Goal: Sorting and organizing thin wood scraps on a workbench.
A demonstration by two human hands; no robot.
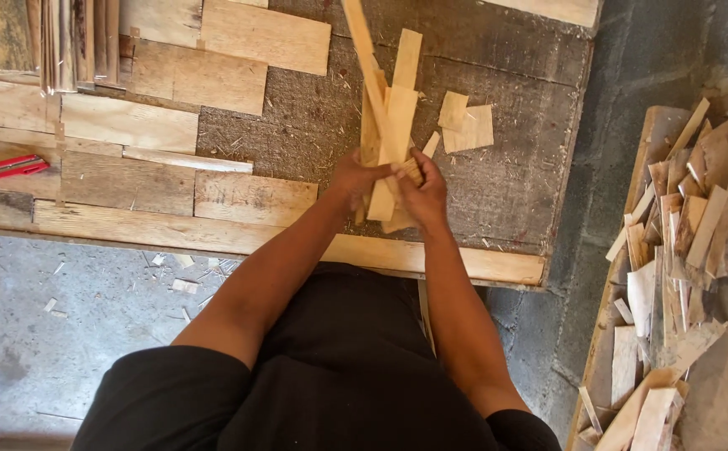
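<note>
Both my hands grip one bundle of thin pale wood strips [391, 125] over a worn brown work board [514, 175]. My left hand [356, 179] wraps the bundle's lower left side. My right hand [425, 194] closes on the lower right side, fingers curled over the strip ends. The strips fan upward, and one long strip [361, 42] leans up to the left, past the top of the frame. Two small square offcuts [467, 125] lie on the board just right of the bundle.
Flat wooden planks [130, 125] cover the board's left half. A red utility knife [5, 168] rests at the far left. A stack of thin slats [76, 42] stands at top left. A heap of wood offcuts [681, 225] lies on the right. Chips litter the concrete floor [63, 317].
</note>
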